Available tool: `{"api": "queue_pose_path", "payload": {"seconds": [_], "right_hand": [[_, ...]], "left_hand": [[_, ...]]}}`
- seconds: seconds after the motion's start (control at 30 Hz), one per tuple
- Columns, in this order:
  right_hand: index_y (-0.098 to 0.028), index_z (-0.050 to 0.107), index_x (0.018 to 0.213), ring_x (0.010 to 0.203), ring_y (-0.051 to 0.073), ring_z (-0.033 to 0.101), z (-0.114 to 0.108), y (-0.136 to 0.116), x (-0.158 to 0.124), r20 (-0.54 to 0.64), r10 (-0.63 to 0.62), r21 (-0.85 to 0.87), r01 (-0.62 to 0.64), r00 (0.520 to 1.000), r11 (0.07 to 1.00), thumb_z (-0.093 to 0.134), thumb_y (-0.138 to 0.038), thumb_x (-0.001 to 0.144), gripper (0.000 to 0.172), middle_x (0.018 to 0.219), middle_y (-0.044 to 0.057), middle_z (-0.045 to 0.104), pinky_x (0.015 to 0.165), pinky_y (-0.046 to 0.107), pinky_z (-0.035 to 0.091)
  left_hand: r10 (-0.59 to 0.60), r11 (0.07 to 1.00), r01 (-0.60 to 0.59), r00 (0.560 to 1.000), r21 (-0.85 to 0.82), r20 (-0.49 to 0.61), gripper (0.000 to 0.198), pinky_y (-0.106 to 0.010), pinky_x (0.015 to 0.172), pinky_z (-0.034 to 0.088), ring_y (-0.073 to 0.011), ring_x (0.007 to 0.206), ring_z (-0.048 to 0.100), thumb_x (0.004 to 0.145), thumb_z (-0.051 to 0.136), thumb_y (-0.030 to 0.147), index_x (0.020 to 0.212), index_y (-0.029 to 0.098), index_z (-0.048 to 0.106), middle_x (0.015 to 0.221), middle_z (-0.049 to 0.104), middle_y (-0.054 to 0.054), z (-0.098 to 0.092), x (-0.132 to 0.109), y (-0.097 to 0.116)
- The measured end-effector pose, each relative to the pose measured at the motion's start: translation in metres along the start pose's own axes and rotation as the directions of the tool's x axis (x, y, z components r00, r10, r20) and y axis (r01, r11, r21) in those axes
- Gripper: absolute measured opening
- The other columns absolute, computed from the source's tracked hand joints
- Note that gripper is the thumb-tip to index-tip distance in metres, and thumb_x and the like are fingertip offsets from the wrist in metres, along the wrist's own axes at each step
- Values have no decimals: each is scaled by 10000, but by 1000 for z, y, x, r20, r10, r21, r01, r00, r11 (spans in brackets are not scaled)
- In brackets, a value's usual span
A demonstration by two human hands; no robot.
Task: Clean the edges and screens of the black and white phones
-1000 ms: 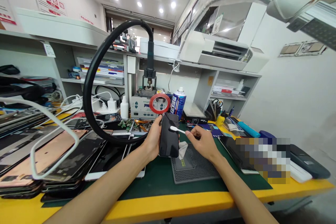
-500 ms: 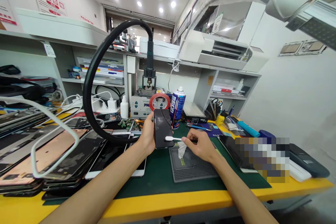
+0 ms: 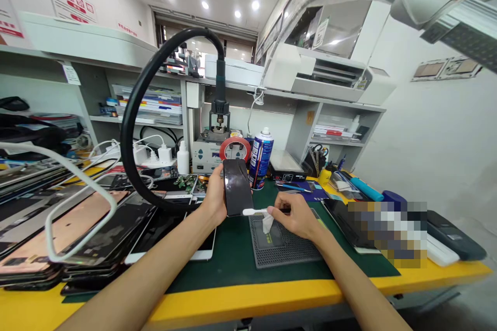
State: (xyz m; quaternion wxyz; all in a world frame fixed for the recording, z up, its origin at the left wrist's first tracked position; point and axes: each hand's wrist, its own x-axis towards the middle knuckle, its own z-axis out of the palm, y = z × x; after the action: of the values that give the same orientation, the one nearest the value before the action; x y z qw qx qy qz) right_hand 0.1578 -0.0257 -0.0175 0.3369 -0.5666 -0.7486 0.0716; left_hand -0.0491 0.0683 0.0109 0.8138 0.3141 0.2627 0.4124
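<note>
My left hand [image 3: 216, 199] is wrapped round the edge of a dark smartphone [image 3: 237, 189], its glossy screen tilted up towards me. Between the fingers of my right hand [image 3: 297, 214] is a thin brush-like stick [image 3: 254, 212] with a rounded white head and a dark rear end. The head lies close by the phone's lower right corner; whether they touch I cannot tell. A crumpled white tissue [image 3: 267, 223] hangs below the same fingers, over a grey perforated pad [image 3: 289, 253] on the green mat [image 3: 233, 269].
A blue spray can [image 3: 261, 160] and a red tape roll [image 3: 235, 149] stand behind the phone. Left lie stacked phone screens [image 3: 101, 227] and a white-framed phone [image 3: 202, 253]. A thick black hose [image 3: 130, 114] arches overhead at left. Dark tablet [image 3: 347, 227] at right.
The phone has shifted slightly left and turned a little. The stick's white head was over the lower screen and is now at the phone's lower right corner, slightly lower.
</note>
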Motion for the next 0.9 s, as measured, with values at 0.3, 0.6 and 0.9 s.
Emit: {"api": "queue_pose_path", "payload": {"seconds": [0.3, 0.6, 0.9], "right_hand": [[-194, 563, 700, 589, 151, 498, -2, 3, 0, -19, 15, -18, -15, 1000, 1000, 569, -456, 909, 336, 649, 19, 579, 540, 280, 314], [-197, 522, 683, 582, 149, 489, -5, 1, 1, -51, 40, -36, -42, 998, 998, 554, -472, 912, 360, 638, 14, 564, 534, 278, 303], [-200, 523, 684, 560, 152, 487, -4, 8, 3, -131, 62, -59, -70, 989, 996, 536, -481, 920, 367, 623, 10, 555, 530, 284, 298]], "left_hand": [[7, 1000, -7, 1000, -16, 15, 581, -411, 636, 585, -264, 633, 687, 939, 356, 588, 916, 103, 675, 757, 693, -138, -3, 3, 2], [-12, 1000, 12, 999, 19, 30, 584, -431, 676, 594, -287, 709, 709, 936, 356, 589, 922, 106, 683, 823, 718, -155, -2, 2, 4], [-45, 987, 49, 999, 151, -31, 625, -427, 640, 600, -320, 770, 717, 895, 428, 662, 1049, 122, 701, 900, 740, -156, -2, -1, -5]]}}
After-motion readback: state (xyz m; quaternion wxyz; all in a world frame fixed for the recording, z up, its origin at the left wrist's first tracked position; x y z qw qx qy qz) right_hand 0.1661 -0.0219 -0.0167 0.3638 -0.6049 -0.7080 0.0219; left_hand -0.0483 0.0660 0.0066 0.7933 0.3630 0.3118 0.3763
